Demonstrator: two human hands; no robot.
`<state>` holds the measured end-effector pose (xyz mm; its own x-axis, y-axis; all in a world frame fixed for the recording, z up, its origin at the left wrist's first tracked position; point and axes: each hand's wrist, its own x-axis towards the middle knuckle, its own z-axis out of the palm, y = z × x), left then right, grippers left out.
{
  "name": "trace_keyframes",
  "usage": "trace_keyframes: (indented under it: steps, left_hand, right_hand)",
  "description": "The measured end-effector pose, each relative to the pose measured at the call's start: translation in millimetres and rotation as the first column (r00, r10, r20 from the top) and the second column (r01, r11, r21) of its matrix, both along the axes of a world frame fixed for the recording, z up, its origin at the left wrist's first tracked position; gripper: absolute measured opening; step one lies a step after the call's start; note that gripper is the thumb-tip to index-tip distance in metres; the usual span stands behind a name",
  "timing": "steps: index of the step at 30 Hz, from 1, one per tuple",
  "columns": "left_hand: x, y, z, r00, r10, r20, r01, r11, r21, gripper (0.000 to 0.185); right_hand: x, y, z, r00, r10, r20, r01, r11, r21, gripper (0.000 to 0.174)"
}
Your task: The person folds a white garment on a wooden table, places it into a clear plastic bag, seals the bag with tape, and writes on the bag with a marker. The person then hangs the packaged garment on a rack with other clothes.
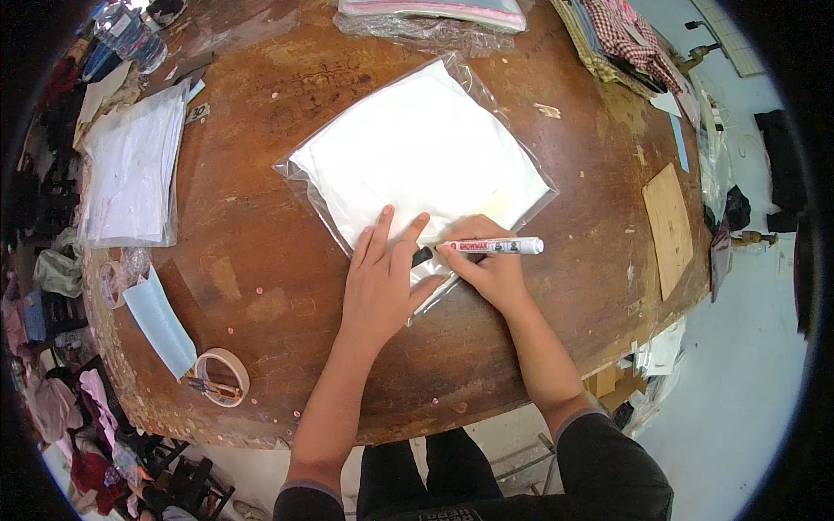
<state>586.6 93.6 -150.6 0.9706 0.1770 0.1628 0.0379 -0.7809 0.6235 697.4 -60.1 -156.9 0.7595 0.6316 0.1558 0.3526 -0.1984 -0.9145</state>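
A white folded cloth in a clear plastic bag [417, 143] lies askew on the brown wooden table [293, 365]. My left hand [391, 273] presses flat on the bag's near corner, fingers spread; a black marker cap [422, 256] shows beside its index finger and thumb, and whether the hand grips it I cannot tell. My right hand [485, 260] is closed around a white marker pen [502, 245] with red and black print. The pen's tip points left, at the near part of the bag, close to the cap.
Plastic-covered white sheets [133, 169] lie at the left, above a light blue strip [159, 322] and a tape roll [222, 378] with a small orange tool. Clear bags [433, 19] lie at the far edge, folded checked fabric [625, 42] far right, a cardboard piece [670, 231] at right.
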Motion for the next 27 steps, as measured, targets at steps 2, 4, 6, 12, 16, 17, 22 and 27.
trace_keyframes:
  steps: [2, 4, 6, 12, 16, 17, 22, 27]
  left_hand:
    - [-1, 0, -3, 1.0, -0.005, 0.03, 0.005, 1.0, 0.011, 0.051]
    - [-1, 0, -3, 1.0, -0.005, 0.006, 0.005, 1.0, 0.011, 0.05]
    - [-1, 0, -2, 1.0, -0.002, 0.003, 0.002, 1.0, 0.007, 0.051]
    - [-1, 1, -6, 1.0, 0.002, 0.006, -0.002, 1.0, -0.003, 0.069]
    - [1, 0, -3, 1.0, -0.002, 0.002, 0.002, 1.0, -0.021, 0.063]
    - [1, 0, -3, 1.0, -0.004, 0.008, 0.004, 1.0, -0.03, 0.061]
    - [0, -1, -5, 0.999, -0.04, 0.013, 0.04, 0.999, 0.024, 0.061]
    - [1, -1, -3, 0.999, -0.031, -0.019, 0.031, 1.0, 0.0, 0.063]
  right_hand:
    - [0, -2, -3, 1.0, -0.001, 0.027, 0.001, 1.0, -0.007, 0.01]
    - [-1, -3, -4, 0.999, -0.032, 0.017, 0.032, 0.999, 0.002, 0.01]
    - [-2, -2, -3, 0.998, -0.054, -0.018, 0.054, 0.998, -0.007, 0.01]
    - [-2, 1, 5, 0.998, -0.053, -0.046, 0.051, 0.998, -0.035, 0.01]
    - [-5, -3, 2, 0.983, -0.138, -0.124, 0.145, 0.988, 0.056, 0.01]
    - [-7, -3, 4, 0.972, -0.169, -0.162, 0.184, 0.979, 0.084, 0.01]
    - [0, -8, 3, 0.991, -0.129, -0.034, 0.131, 0.989, 0.065, 0.011]
    - [-1, -8, 4, 0.991, -0.105, -0.078, 0.108, 0.994, 0.026, 0.01]
